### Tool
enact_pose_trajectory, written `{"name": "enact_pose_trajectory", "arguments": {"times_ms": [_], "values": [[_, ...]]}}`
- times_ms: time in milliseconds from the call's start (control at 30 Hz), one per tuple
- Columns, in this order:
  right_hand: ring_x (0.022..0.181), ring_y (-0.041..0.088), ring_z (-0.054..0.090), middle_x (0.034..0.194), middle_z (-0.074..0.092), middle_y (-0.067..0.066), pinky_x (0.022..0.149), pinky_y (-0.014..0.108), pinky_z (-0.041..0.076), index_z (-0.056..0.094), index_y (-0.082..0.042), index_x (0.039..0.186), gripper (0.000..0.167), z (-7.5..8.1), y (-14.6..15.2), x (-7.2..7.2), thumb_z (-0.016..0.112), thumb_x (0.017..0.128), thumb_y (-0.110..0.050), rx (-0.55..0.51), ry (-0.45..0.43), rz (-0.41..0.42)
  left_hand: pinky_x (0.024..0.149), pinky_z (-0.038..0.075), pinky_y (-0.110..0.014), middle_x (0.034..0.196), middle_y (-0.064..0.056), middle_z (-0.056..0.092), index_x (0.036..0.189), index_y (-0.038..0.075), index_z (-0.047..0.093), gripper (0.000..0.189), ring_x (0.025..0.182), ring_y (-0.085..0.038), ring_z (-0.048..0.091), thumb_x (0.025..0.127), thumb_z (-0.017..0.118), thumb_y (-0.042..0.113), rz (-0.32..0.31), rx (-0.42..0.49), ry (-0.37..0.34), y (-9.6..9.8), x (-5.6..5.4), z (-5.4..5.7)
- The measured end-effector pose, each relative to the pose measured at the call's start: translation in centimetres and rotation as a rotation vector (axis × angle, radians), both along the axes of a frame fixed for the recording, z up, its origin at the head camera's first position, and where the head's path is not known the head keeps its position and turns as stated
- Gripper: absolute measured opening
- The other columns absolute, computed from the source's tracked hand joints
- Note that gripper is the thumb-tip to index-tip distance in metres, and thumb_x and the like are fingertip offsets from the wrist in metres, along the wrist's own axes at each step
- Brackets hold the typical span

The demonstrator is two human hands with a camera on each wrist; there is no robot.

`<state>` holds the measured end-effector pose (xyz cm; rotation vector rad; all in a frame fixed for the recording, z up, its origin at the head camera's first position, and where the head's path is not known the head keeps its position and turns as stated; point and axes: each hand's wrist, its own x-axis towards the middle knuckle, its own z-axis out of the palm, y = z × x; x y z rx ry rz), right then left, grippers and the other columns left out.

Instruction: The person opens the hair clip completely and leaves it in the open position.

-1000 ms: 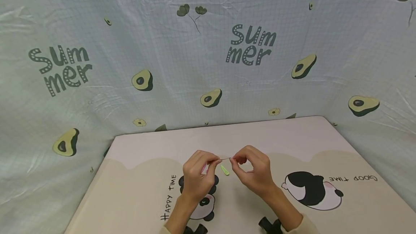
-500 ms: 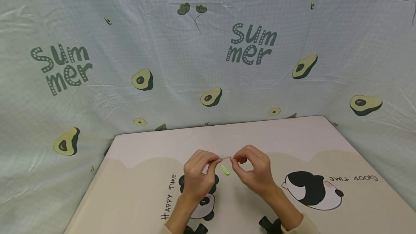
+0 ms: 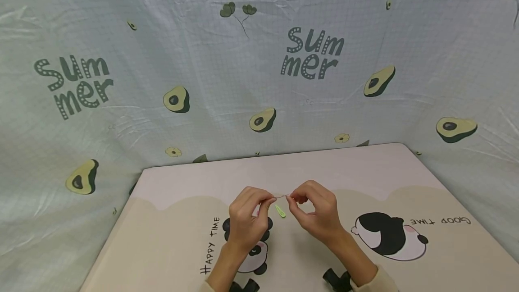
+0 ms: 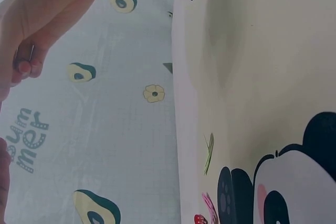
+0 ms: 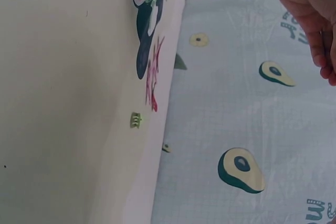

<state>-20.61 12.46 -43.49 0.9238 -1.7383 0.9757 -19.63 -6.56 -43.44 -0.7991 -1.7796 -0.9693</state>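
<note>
In the head view my left hand (image 3: 248,217) and right hand (image 3: 318,211) face each other above the table. A short, thin, pale strand (image 3: 281,197) spans the gap, pinched at each end between thumb and fingertips; its material is too small to tell. In the left wrist view the right hand (image 4: 47,19) fills the upper left, with left fingertips (image 4: 3,177) at the edge. The right wrist view has the left hand (image 5: 312,14) at upper right. Just below the strand, a small green hair clip (image 3: 280,211) lies on the table.
A pink bundle (image 5: 152,77) lies on the table beside the green clip, with a red strawberry-like piece (image 4: 200,219) near it. The tabletop (image 3: 162,238) bears printed pandas. Black objects (image 3: 337,280) show near the wrists. A patterned curtain (image 3: 227,66) hangs behind.
Both hands stay almost in place, still pinching the strand. It looks slightly more twisted or kinked now, and the right fingertips have shifted very little.
</note>
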Motion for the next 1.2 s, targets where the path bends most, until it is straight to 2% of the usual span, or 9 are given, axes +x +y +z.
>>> {"name": "enact_pose_trajectory", "arguments": {"times_ms": [67, 167, 267, 467, 567, 700, 833, 967, 1200], "values": [[0.067, 0.01, 0.058, 0.077, 0.065, 0.0, 0.063, 0.015, 0.053, 0.069, -0.007, 0.085, 0.024, -0.1, -0.1, 0.0, 0.066, 0.1, -0.025, 0.005, 0.016, 0.012, 0.068, 0.055, -0.018, 0.081, -0.002, 0.071, 0.087, 0.007, 0.073, 0.007, 0.074, -0.014, 0.063, 0.093, 0.073, 0.002, 0.003, 0.001, 0.003, 0.0, 0.0, 0.0], [0.067, 0.011, 0.059, 0.077, 0.065, 0.001, 0.063, 0.016, 0.054, 0.07, -0.007, 0.085, 0.021, -0.2, -0.2, -0.1, 0.066, 0.099, -0.021, 0.011, 0.031, 0.023, 0.068, 0.054, -0.019, 0.081, -0.002, 0.071, 0.087, 0.007, 0.073, 0.015, 0.075, -0.014, 0.063, 0.083, 0.077, -0.007, 0.008, 0.002, 0.008, -0.1, 0.0, 0.1], [0.067, 0.011, 0.059, 0.078, 0.065, 0.001, 0.064, 0.015, 0.054, 0.07, -0.006, 0.085, 0.021, -0.2, -0.1, -0.1, 0.067, 0.099, -0.022, 0.008, 0.028, 0.023, 0.068, 0.054, -0.019, 0.081, -0.002, 0.071, 0.087, 0.007, 0.073, 0.019, 0.075, -0.014, 0.063, 0.08, 0.078, -0.009, 0.011, -0.001, 0.001, -0.1, 0.0, 0.2], [0.068, 0.01, 0.059, 0.078, 0.066, 0.0, 0.065, 0.015, 0.054, 0.07, -0.007, 0.087, 0.023, -0.1, 0.1, -0.1, 0.066, 0.1, -0.025, 0.013, 0.001, 0.021, 0.067, 0.055, -0.018, 0.081, -0.002, 0.071, 0.088, 0.007, 0.074, 0.006, 0.073, -0.014, 0.063, 0.093, 0.073, 0.003, 0.002, 0.01, 0.002, -0.1, -0.1, 0.1], [0.069, 0.01, 0.06, 0.079, 0.066, -0.001, 0.066, 0.015, 0.054, 0.07, -0.007, 0.087, 0.024, -0.1, 0.2, -0.2, 0.066, 0.1, -0.026, 0.02, -0.011, 0.017, 0.067, 0.055, -0.018, 0.082, -0.003, 0.072, 0.089, 0.006, 0.075, 0.01, 0.073, -0.014, 0.062, 0.097, 0.071, 0.01, -0.001, 0.014, 0.002, -0.1, -0.2, 0.0], [0.069, 0.009, 0.06, 0.079, 0.066, -0.001, 0.066, 0.015, 0.054, 0.07, -0.008, 0.087, 0.022, -0.2, 0.4, -0.3, 0.067, 0.1, -0.025, 0.035, -0.031, 0.012, 0.068, 0.055, -0.017, 0.083, -0.003, 0.073, 0.091, 0.006, 0.075, 0.007, 0.073, -0.013, 0.062, 0.095, 0.074, 0.011, 0.004, 0.007, -0.019, -0.1, -0.3, -0.4], [0.07, 0.009, 0.06, 0.079, 0.066, -0.002, 0.067, 0.014, 0.054, 0.069, -0.009, 0.088, 0.008, -0.4, 0.5, -0.3, 0.076, 0.09, -0.012, 0.058, -0.074, 0.0, 0.068, 0.054, -0.017, 0.083, -0.002, 0.074, 0.092, 0.005, 0.076, 0.005, 0.073, -0.013, 0.062, 0.092, 0.077, 0.01, 0.014, -0.002, -0.039, -0.1, -0.4, -0.5], [0.071, 0.009, 0.06, 0.079, 0.066, -0.003, 0.068, 0.014, 0.054, 0.068, -0.011, 0.087, 0.018, -0.5, 0.7, -0.4, 0.08, 0.077, -0.001, 0.088, -0.118, -0.022, 0.068, 0.055, -0.018, 0.083, -0.003, 0.074, 0.093, 0.006, 0.077, 0.003, 0.073, -0.014, 0.064, 0.09, 0.078, 0.008, 0.023, -0.011, -0.049, -0.1, -0.5, -0.5], [0.07, 0.009, 0.06, 0.078, 0.066, -0.003, 0.067, 0.014, 0.053, 0.067, -0.012, 0.086, 0.02, -0.6, 0.9, -0.5, 0.079, 0.075, 0.0, 0.107, -0.147, -0.04, 0.069, 0.057, -0.018, 0.083, -0.003, 0.075, 0.092, 0.007, 0.078, 0.013, 0.073, -0.014, 0.066, 0.082, 0.079, -0.002, 0.039, -0.029, -0.064, -0.1, -0.3, -0.3]]}}
